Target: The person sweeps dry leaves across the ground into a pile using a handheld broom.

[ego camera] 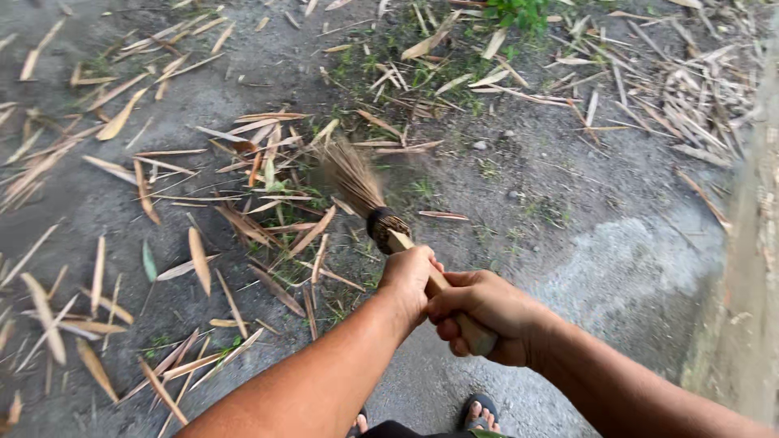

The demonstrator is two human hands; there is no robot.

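Both hands (454, 300) hide most of the broom handle (399, 241).

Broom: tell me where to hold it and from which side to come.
Grip the broom on its bare wooden handle, behind the dark binding. The handle slants up toward the person, so come from its near end, as the left hand and right hand do, stacked along it. The bristles are loose and splayed.

broom handle (442, 288): the stretch inside the fingers of both hands is hidden.
bristles (350, 170): blurred beyond the fingers, single strands untellable.
sandalled foot (480, 412): below the fingers, cut by the bottom edge.
forearms: cut off at the bottom edge.
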